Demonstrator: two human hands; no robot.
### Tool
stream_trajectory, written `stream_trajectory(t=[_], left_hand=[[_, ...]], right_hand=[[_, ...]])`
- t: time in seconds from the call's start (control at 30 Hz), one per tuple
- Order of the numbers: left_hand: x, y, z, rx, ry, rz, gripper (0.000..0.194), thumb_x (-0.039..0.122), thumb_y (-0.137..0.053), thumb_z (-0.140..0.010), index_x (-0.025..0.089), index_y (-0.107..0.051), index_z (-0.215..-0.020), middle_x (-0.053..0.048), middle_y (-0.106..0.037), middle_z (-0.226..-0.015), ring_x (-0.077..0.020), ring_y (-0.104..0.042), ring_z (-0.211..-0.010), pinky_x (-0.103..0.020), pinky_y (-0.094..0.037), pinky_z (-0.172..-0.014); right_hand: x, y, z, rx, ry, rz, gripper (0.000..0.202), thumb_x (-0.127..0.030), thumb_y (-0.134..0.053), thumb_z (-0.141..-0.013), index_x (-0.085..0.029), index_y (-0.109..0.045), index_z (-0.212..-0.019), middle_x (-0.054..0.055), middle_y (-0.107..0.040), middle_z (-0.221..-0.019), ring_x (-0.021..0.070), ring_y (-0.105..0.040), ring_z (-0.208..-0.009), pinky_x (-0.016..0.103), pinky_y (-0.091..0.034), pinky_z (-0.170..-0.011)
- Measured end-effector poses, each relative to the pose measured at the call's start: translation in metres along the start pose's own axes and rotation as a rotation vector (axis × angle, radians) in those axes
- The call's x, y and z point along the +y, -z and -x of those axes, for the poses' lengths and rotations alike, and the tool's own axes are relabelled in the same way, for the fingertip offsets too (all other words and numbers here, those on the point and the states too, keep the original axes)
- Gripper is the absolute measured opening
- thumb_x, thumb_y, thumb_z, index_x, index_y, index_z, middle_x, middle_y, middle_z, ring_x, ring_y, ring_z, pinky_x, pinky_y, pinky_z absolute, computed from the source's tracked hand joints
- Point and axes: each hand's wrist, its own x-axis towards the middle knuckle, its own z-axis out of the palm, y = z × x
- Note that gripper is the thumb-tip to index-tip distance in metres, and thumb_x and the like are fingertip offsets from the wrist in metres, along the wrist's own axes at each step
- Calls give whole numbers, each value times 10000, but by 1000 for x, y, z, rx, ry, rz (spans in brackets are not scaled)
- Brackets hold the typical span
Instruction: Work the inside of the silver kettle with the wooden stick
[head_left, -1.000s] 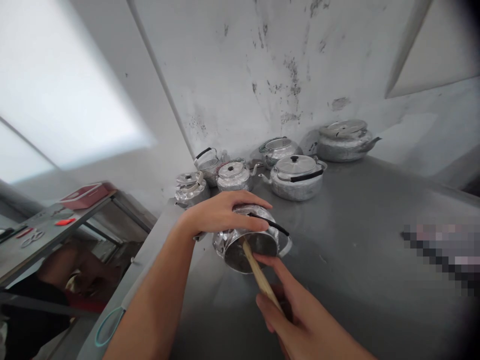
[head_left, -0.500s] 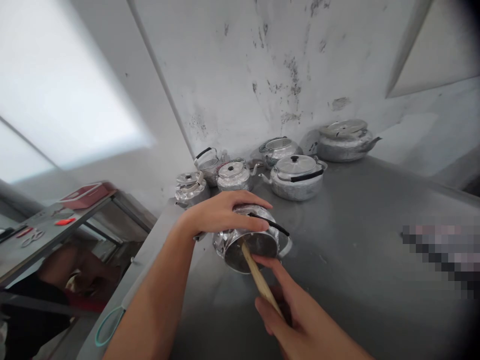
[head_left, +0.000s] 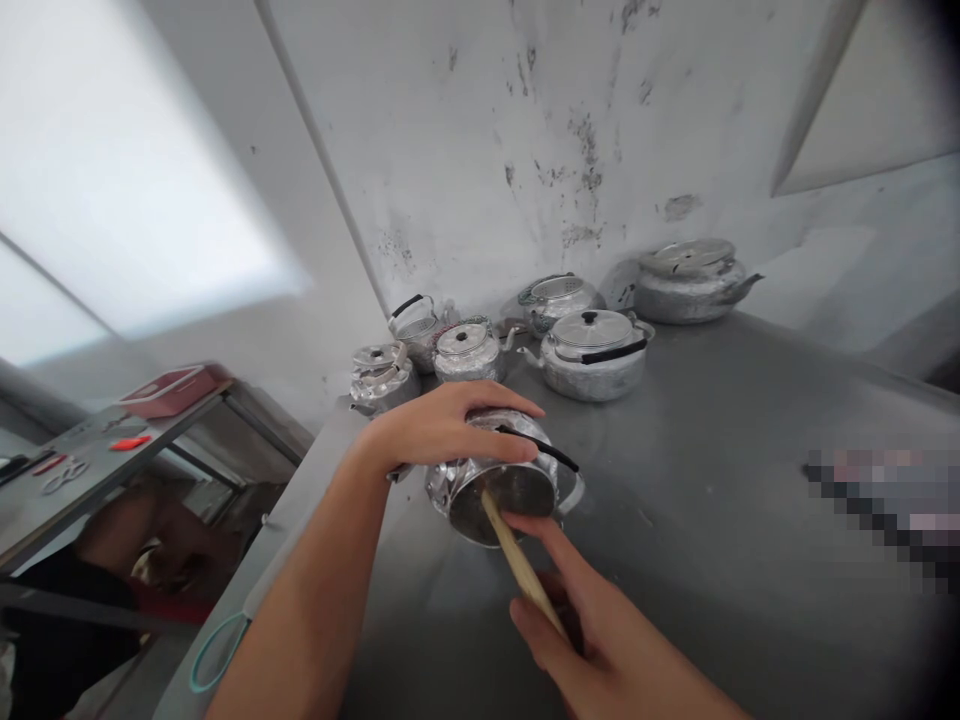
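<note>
Metal kettle: the metal kettle [head_left: 525,492] lies tipped over on the desk [head_left: 712,480], lidless, its open mouth facing the person.
Left grip: the left hand [head_left: 442,425] clasps the upper side of the body, fingers and thumb parted; the far fingers are hidden.
Right grip: the right hand [head_left: 562,600] is closed round a wooden stick [head_left: 516,550], forefinger extended beside it; the stick's end is inside the mouth, its contact there unclear.
Rolling: the rounded body could turn under an off-centre push, should the left hand press too lightly.
Wall: the metal looks thin and creased; too much force at one spot would probably add a dent.
Forefinger: it reaches over the rim, so a slipping stick might scrape it on the edge.
Black handle: the black handle [head_left: 555,456] lies against the left thumb and could pinch it if the body shifts.
</note>
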Motion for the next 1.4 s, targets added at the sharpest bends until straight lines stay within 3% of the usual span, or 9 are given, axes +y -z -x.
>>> stream_trajectory(t=[0.53,0.67,0.8,1.0,1.27,1.4], left_hand=[[-1,0,0,2,4,-5,523,582,-657,-905,343,-652,-1370,1,-561,-1496,-293,-517,-1357,-346,-448,-1077],[0,0,1,2,14,3,527,579,-663,-902,344,-650,-1373,3,-557,-1500,-298,-513,-1359,-349,-443,-1079],[0,0,1,-4,25,9,527,599,-661,-897,364,-648,-1368,14,-549,-1504,-295,-513,-1358,-347,-445,-1073],[-1,1,1,1,31,13,524,590,-656,-905,349,-647,-1371,6,-554,-1498,-292,-513,-1351,-343,-448,-1063],[-1,0,0,7,48,20,519,582,-653,-913,345,-643,-1374,13,-556,-1496,-278,-513,-1346,-330,-443,-1054],[-1,0,0,2,45,18,508,574,-652,-918,351,-641,-1374,23,-553,-1500,-272,-503,-1359,-324,-429,-1066]], right_hand=[[3,-3,-2,24,2,-38,586,-447,-560,-957,-290,-477,-1515,-15,-610,-737,161,-518,-553,300,-465,-602],[0,-2,-2,40,-10,18,559,-362,-495,-996,-281,-407,-1542,-56,-549,-667,132,-461,-507,270,-407,-545],[-3,-3,0,88,2,76,558,-385,-439,-1022,-277,-338,-1560,-73,-521,-633,131,-448,-496,268,-377,-518],[1,-3,0,101,-15,53,507,-429,-450,-1006,-271,-427,-1487,-46,-579,-661,144,-464,-494,285,-378,-514],[2,-4,0,120,-18,54,512,-408,-444,-1003,-256,-420,-1491,-55,-580,-654,137,-455,-472,270,-379,-500],[7,-5,0,108,-6,-1,552,-428,-515,-967,-248,-460,-1487,-38,-596,-651,156,-516,-489,282,-445,-529]])
